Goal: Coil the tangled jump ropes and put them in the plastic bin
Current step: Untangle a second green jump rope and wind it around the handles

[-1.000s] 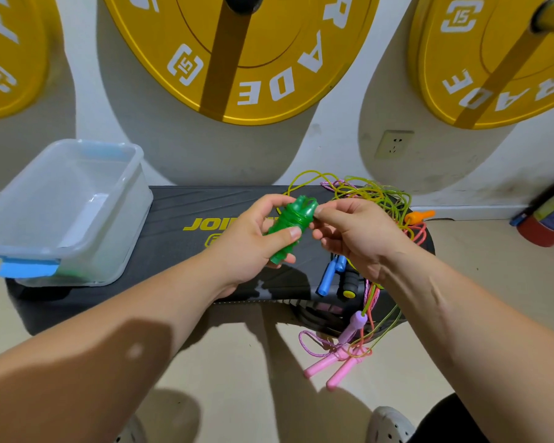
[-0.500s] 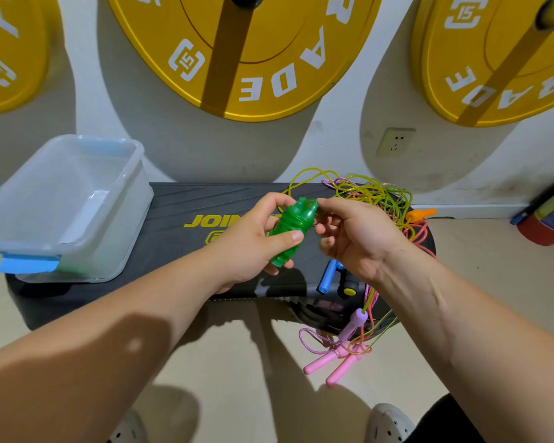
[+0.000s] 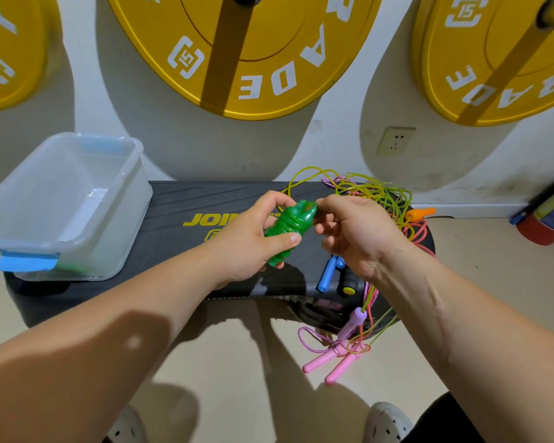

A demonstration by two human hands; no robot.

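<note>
Next to no shift since the earlier frames: green jump rope [image 3: 290,233] at the same spot above the middle of the step platform [image 3: 179,199], right hand [image 3: 355,233] set a touch closer onto its top end.

Cord wound tight round the paired handles. Bundle tilted, top end up and to the right, held clear of the platform. Left hand [image 3: 250,244] wrapped round the lower half, fingers curled behind, thumb pressed across the front. Right fingers [image 3: 325,206] pinched together at the bundle's top end; on cord or on handle tip, cannot tell.

Thin yellow-green loop [image 3: 293,182] arching from the bundle's top back into the tangle [image 3: 378,193] at the platform's right end. Same cord by the look of it, so winding judged part-way, not finished. Nothing binned from this bundle yet.

Next move, as judged: draw slack out of the heap, lay another turn, keep tension under the left thumb. Snagging likely where the loop crosses the pink and orange cords.

Plastic bin [image 3: 122,238] open on the platform's left end, well apart from both hands.

Also in the heap: orange handle [image 3: 419,214] at the far right edge, blue handle [image 3: 327,276] near the front edge, pink handles [image 3: 333,366] hanging over the front edge toward the floor.
</note>
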